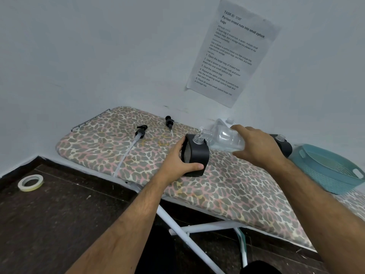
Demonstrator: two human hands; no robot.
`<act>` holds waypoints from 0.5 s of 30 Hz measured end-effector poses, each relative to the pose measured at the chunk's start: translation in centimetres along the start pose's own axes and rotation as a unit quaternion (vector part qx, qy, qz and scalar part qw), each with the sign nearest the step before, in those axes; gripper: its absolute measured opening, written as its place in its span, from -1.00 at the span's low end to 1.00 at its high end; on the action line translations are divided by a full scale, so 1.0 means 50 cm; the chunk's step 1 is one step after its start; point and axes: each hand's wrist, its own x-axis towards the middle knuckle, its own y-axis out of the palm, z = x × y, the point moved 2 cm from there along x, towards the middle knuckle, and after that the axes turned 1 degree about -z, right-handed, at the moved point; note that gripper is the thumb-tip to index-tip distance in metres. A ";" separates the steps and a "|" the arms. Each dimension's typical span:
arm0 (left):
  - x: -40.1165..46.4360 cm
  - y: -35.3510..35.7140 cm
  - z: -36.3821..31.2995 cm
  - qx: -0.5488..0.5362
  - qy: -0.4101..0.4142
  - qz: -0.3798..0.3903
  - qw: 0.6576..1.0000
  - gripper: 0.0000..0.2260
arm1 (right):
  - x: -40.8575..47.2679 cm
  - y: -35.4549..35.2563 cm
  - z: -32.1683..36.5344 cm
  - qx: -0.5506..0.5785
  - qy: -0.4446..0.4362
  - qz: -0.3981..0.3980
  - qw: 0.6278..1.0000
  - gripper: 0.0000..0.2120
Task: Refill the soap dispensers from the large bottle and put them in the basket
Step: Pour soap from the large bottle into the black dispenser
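A black soap dispenser stands upright on the leopard-print ironing board, its clear neck uncapped. My left hand grips its left side. My right hand holds the large clear bottle tipped on its side, mouth touching the dispenser's neck. A second black dispenser, also uncapped, stands behind my right hand, partly hidden. Two black pump heads with white tubes lie on the board's far left. The teal basket sits at the right.
The board stands against a white wall with a printed sheet taped above. A roll of tape lies on the dark floor at the left. The board's white metal legs cross below.
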 end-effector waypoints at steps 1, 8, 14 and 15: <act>0.000 0.000 0.000 -0.002 -0.001 0.000 1.000 -0.06 | 0.000 0.000 0.000 0.001 0.000 -0.001 1.000 -0.33; 0.003 -0.001 0.007 -0.006 -0.004 -0.001 1.000 -0.05 | -0.001 0.000 -0.001 -0.002 -0.002 -0.005 1.000 -0.32; 0.003 0.000 0.005 -0.005 -0.004 -0.006 1.000 -0.06 | 0.001 -0.002 0.000 -0.003 -0.005 -0.006 1.000 -0.33; 0.003 0.000 0.005 -0.003 -0.004 -0.006 1.000 -0.06 | 0.001 -0.002 -0.001 -0.003 -0.005 -0.007 1.000 -0.33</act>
